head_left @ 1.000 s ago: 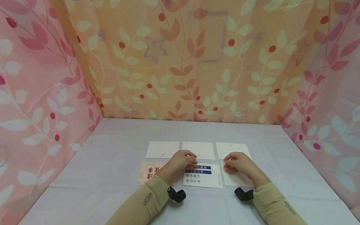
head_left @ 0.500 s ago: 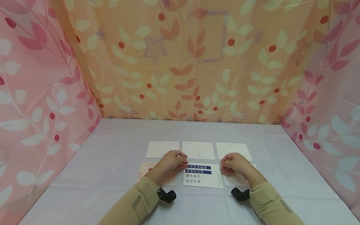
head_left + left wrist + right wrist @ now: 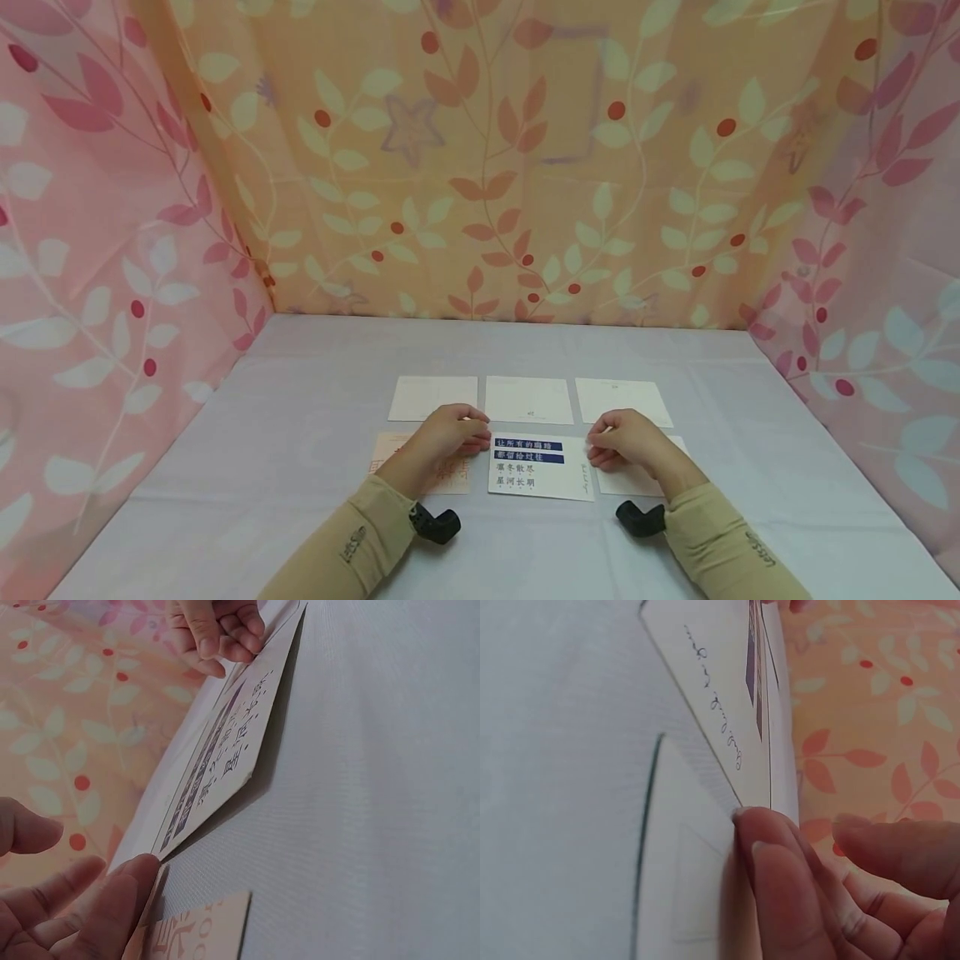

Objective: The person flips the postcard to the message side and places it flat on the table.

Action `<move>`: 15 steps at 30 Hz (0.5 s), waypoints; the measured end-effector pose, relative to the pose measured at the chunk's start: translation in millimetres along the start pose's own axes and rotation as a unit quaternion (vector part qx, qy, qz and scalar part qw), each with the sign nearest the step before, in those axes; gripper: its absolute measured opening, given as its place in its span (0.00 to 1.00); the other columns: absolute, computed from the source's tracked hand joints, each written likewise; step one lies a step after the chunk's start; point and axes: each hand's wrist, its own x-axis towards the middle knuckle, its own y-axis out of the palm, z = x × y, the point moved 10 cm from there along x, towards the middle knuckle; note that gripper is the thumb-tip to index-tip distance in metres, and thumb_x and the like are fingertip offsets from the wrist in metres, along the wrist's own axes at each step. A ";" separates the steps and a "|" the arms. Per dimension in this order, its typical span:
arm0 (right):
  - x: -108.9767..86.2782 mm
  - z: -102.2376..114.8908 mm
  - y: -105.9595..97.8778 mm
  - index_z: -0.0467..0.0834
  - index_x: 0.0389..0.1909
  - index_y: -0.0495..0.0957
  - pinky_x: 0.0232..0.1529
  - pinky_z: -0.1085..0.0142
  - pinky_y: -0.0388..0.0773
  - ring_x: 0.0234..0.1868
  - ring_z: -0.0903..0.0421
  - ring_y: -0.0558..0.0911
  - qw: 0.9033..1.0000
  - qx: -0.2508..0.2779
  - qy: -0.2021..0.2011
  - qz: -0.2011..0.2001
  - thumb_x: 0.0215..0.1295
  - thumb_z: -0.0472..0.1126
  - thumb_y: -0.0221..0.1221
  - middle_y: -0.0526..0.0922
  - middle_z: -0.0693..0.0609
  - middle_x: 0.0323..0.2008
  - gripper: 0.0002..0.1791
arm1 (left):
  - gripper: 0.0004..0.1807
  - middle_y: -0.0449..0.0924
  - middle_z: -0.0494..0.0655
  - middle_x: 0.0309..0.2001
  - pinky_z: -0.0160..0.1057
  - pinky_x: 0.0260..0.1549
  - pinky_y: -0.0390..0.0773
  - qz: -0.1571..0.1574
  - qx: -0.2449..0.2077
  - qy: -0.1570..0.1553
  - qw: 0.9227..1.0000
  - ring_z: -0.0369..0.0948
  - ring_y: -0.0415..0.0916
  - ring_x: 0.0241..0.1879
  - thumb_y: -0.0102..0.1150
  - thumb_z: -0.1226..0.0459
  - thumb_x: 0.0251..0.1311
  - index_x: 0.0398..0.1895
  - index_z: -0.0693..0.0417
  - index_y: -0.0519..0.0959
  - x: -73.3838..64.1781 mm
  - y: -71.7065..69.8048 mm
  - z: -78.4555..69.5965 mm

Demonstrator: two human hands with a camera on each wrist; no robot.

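Note:
A white card (image 3: 542, 492) with dark blue bars and printed characters lies in the middle of the front row. At its upper left corner is my left hand (image 3: 450, 431), a fingertip (image 3: 141, 871) touching the corner and the thumb apart. My right hand (image 3: 628, 439) is at the opposite upper corner, with a fingertip (image 3: 759, 819) against it and the thumb away. Neither hand grips the card. Under the left hand, an orange-printed card (image 3: 384, 447) is partly hidden. The right hand covers part of a whitish card (image 3: 628, 481).
Behind the front row lie three whitish cards: left (image 3: 433, 397), middle (image 3: 528, 398) and right (image 3: 622, 398). The white cloth-covered table (image 3: 225, 467) reaches a patterned orange curtain (image 3: 487, 208), with pink curtains on both sides.
My left hand has moved left, from over the middle card to its left corner, uncovering the printed lines. The right hand has shifted slightly left to the card's right corner. The cards stay put.

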 end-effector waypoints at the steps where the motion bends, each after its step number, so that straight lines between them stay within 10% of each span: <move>1: 0.1 -0.1 -0.2 0.35 0.31 0.76 0.25 0.64 0.80 0.22 0.54 0.81 1.000 0.002 0.000 0.000 0.60 0.34 0.57 0.81 0.46 0.22 0.04 | 0.11 0.81 0.51 0.33 0.35 0.34 0.79 0.000 -0.004 -0.001 1.000 0.41 0.81 0.32 0.54 0.64 0.59 0.43 0.60 0.76 -0.4 -0.8 0.4; 15: 0.4 -1.4 1.7 0.35 0.31 0.77 0.27 0.64 0.80 0.23 0.54 0.82 1.000 0.012 0.004 0.008 0.61 0.34 0.56 0.82 0.46 0.24 0.05 | 0.14 0.79 0.55 0.37 0.35 0.35 0.79 0.020 -0.059 -0.030 0.998 0.44 0.80 0.35 0.56 0.62 0.59 0.46 0.58 0.75 -8.8 -5.3 8.1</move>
